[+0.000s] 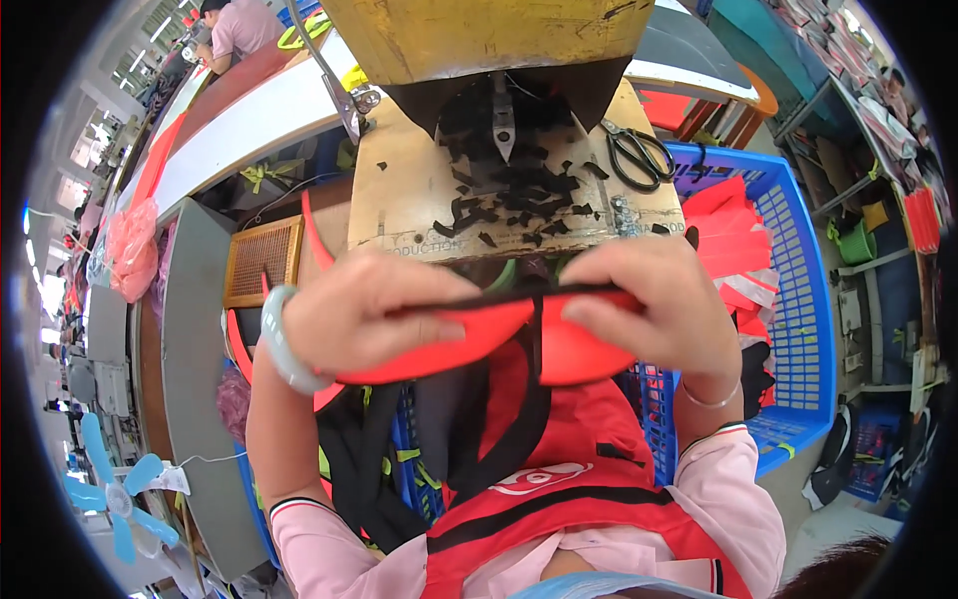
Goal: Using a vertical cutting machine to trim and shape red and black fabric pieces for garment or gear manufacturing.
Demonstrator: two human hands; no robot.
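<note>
**Both hands pinching the red piece with its black band**

Gripping the red piece point(469, 344) from both ends, we are keeping our fingers closed on it: the left hand point(364, 314) is clamped on its left half, and the right hand point(649, 309) is clamped on its right half. The piece is curved and flat, and we are holding it in the air, just in front of the work board point(399, 205) and above our lap. A black band point(539, 344) is running along its top edge and crossing down over the middle, between our two hands.

On the board, many small black scraps point(519, 195) are lying under the metal blade point(502, 125) of the yellow machine point(479, 35). The black scissors point(639, 155) are resting on the right side of the board. To our right, the blue basket point(798, 299) is holding more red pieces. A pale bracelet point(279, 339) is sitting on our left wrist.

To do this step well, we think the thumbs should be pressing the band flat against the red edge, so it is not slipping or twisting. We are judging that both hands need to pull with equal force, otherwise the soft piece is bending to one side. It seems wise to keep the fingertips well away from the blade when the piece is coming near the machine.
</note>
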